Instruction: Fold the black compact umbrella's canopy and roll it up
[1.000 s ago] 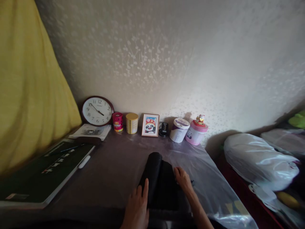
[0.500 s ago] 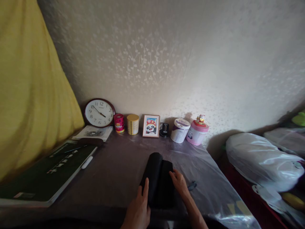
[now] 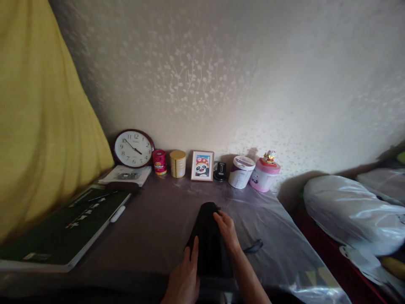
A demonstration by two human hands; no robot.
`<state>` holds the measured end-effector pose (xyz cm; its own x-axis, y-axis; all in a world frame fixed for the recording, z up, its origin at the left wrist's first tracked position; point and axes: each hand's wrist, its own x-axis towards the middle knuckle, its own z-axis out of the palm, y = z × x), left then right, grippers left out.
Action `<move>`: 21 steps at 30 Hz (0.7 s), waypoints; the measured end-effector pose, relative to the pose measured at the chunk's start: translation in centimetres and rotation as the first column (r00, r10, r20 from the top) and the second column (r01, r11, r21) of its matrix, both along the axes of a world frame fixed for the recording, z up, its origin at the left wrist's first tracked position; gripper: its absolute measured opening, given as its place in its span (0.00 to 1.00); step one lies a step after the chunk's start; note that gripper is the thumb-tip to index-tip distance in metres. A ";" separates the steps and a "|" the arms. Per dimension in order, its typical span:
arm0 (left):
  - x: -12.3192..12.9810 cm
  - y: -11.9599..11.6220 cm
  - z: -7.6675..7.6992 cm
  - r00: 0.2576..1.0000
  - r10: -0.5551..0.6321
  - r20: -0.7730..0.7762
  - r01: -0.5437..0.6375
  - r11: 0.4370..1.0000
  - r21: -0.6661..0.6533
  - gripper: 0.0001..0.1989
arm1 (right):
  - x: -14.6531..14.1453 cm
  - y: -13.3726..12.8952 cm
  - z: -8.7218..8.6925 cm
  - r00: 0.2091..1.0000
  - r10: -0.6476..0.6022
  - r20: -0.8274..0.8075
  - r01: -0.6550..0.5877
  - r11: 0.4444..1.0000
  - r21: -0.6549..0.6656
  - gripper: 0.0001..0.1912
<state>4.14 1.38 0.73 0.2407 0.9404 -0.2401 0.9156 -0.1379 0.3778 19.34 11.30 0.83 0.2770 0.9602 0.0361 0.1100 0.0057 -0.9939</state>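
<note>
A black folded cloth bundle lies lengthwise near the front of the table. My left hand holds its lower left side, with the index finger stretched along the cloth and the other fingers partly hidden. My right hand pinches the cloth's upper right edge between thumb and fingers. A short dark strap lies on the table just right of my right forearm; whether it joins the bundle is hidden.
Along the wall stand a round clock, a pink can, a yellow-lidded tin, a panda picture frame, a small black object and two tubs. A green board lies left; white plastic bags are at right.
My right hand has moved up and left, drawing the right flap of the black cloth over against the rolled part. My left hand stays on the left side.
</note>
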 end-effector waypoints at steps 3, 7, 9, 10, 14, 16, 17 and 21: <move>0.0 0.0 0.0 1.000 -0.001 0.000 0.001 1.000 0.006 0.44 | -1.3 0.7 -0.4 0.999 -0.024 0.031 0.024 1.000 0.000 0.28; 0.0 0.1 0.0 1.000 0.007 -0.028 -0.006 1.000 0.005 0.41 | -2.5 1.2 -0.8 0.991 -0.015 0.135 0.017 1.000 -0.018 0.26; -0.1 0.2 -0.1 0.999 0.012 -0.031 -0.012 1.000 0.001 0.39 | -2.7 1.2 -0.9 0.982 0.025 0.186 -0.019 0.999 -0.037 0.25; -0.1 0.2 -0.1 1.000 0.008 -0.023 -0.008 1.000 0.000 0.38 | -2.9 1.1 -0.9 0.977 0.054 0.207 -0.046 0.998 -0.043 0.24; -0.4 0.1 -0.2 1.000 -0.004 0.001 0.004 1.000 0.026 0.33 | -3.3 0.5 -0.6 0.945 0.162 0.285 -0.168 0.986 -0.003 0.20; -0.6 0.0 -0.3 1.000 -0.003 0.002 0.002 0.998 0.055 0.32 | -3.6 0.0 -0.4 0.910 0.194 0.366 -0.220 0.975 0.032 0.16; -0.7 0.0 -0.3 1.000 -0.003 0.000 0.003 0.998 0.063 0.32 | -3.7 -0.3 -0.3 0.887 0.206 0.414 -0.246 0.968 0.046 0.15; -1.4 -0.2 -1.1 1.000 -0.028 0.008 0.028 0.998 0.059 0.29 | -4.1 -1.1 -0.2 0.780 0.215 0.587 -0.329 0.940 0.093 0.14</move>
<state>2.76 1.20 -0.39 0.2690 0.9458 -0.1822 0.9076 -0.1855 0.3767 15.22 10.23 0.59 -0.1189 0.9523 0.2810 0.6127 0.2931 -0.7340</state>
